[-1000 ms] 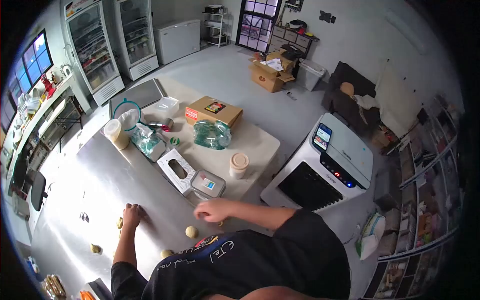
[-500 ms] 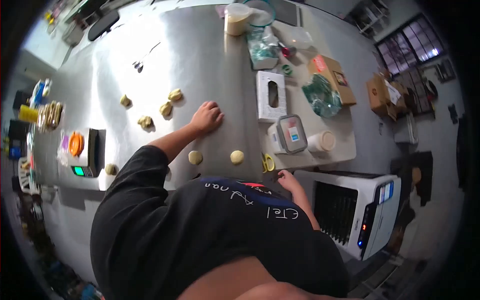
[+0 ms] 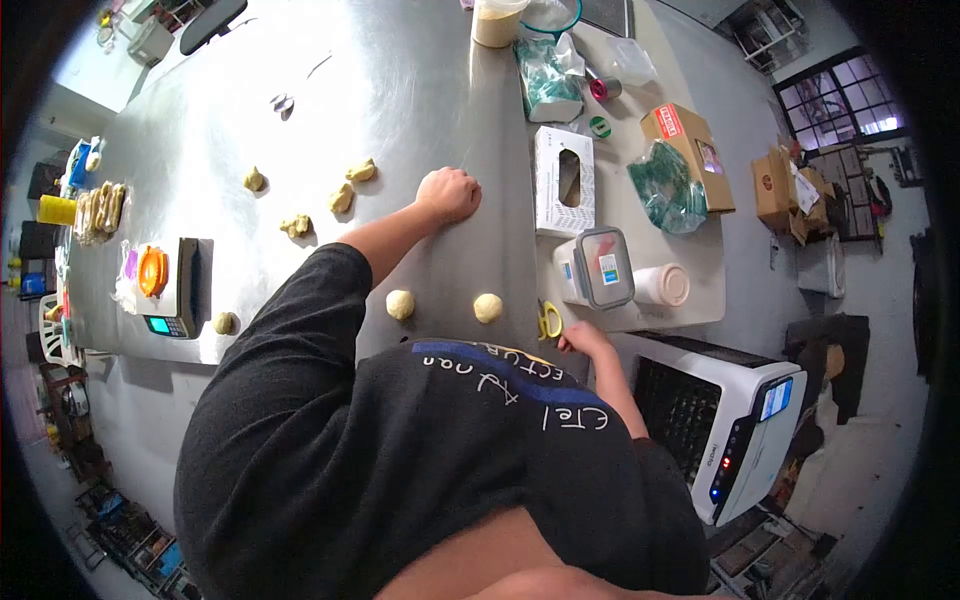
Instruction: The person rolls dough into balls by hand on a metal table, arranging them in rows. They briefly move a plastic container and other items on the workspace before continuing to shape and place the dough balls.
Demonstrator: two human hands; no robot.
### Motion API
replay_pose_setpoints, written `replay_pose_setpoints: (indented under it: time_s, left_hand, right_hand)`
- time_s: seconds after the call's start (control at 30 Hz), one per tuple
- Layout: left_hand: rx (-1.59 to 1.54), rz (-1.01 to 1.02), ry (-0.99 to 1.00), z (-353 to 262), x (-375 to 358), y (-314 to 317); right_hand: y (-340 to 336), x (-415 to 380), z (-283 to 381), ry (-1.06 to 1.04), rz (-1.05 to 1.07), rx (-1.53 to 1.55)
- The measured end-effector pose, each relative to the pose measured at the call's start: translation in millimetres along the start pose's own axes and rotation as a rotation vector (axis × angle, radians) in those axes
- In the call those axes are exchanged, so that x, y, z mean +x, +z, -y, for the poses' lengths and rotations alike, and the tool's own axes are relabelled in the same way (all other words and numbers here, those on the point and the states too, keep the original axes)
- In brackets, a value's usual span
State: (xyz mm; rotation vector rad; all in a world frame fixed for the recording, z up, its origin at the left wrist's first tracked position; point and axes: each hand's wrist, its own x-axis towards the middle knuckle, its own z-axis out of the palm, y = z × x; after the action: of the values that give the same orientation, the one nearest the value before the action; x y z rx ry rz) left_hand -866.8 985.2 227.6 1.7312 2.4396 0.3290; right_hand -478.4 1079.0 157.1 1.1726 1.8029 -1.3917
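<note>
My left hand (image 3: 449,195) rests on the steel table with its fingers curled under; whatever lies beneath the palm is hidden. Between that arm and my body sit two smooth round dough balls (image 3: 487,307), (image 3: 400,304). Rougher dough lumps (image 3: 341,199), (image 3: 361,170), (image 3: 296,226) lie left of the hand, and a smaller dough piece (image 3: 253,180) sits farther left. At the table's near edge, my right hand (image 3: 580,338) is closed, its fingers curled beside yellow-handled scissors (image 3: 550,320). I cannot make out anything inside it.
A digital scale (image 3: 180,300) with an orange item stands left, near another dough ball (image 3: 224,323). On the right are a lidded container (image 3: 603,268), a white tub (image 3: 664,285), an opened box (image 3: 565,180) and a carton (image 3: 695,150). An air cooler (image 3: 715,420) stands beside me.
My left hand has slid forward and to the right, its fingers now more tightly curled. My right hand has come closer to the scissors. The whole view has shifted slightly.
</note>
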Motion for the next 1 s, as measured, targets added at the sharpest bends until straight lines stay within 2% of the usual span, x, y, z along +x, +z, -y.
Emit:
replay_pose_setpoints:
  time_s: [0.03, 0.1, 0.17, 0.2, 0.27, 0.3, 0.37, 0.4, 0.47, 0.57, 0.6, 0.7, 0.73, 0.87, 1.0]
  left_hand:
    - [-0.004, 0.036, -0.026, -1, -1, -2]
    - [0.0, 0.065, -0.04, -10, 3, -17]
    - [-0.234, 0.305, -0.284, -21, -9, -38]
    - [-0.229, 0.312, -0.291, -19, -18, -36]
    - [-0.333, 0.309, -0.178, -8, -38, -29]
    - [-0.336, 0.318, -0.185, 2, -45, -23]
    - [-0.242, 0.344, 0.31, 22, -53, -14]
    - [-0.248, 0.351, 0.308, 21, -60, -19]
    - [0.025, -0.019, 0.424, 17, -71, -29]
    - [0.008, -0.104, 0.443, 14, -73, -16]
    - [-0.009, -0.195, 0.439, 10, -70, -8]
    - [-0.121, -0.142, 0.432, 3, -57, 8]
    - [-0.182, -0.184, 0.407, 2, -53, 12]
    - [-0.184, -0.218, 0.292, -2, -35, 19]
    - [-0.083, -0.137, 0.222, -9, -14, 11]
  right_hand:
    - [0, 4, 2, 0.052, 0.018, 0.055]
    - [-5, 2, 9, 0.024, -0.017, -0.012]
    - [-5, 5, 6, 0.047, 0.032, 0.041]
    - [-5, 5, 3, 0.034, 0.043, 0.09]
    - [-5, 5, 5, 0.024, 0.034, 0.088]
    - [-7, 2, 6, 0.017, 0.012, 0.083]
    - [-10, -4, 13, 0.014, 0.012, 0.066]
    - [-12, -10, 17, 0.009, 0.006, 0.063]
    - [-11, -15, 20, -0.01, -0.022, 0.039]
    - [-10, -17, 22, 0.022, -0.063, 0.023]
    - [-11, -17, 22, 0.021, -0.062, 0.022]
    - [-12, -16, 21, 0.033, -0.034, 0.066]
    - [-11, -15, 20, 0.027, -0.035, 0.071]
    - [-9, -10, 12, 0.02, -0.038, 0.131]
    - [-11, -11, 12, -0.011, -0.026, 0.128]
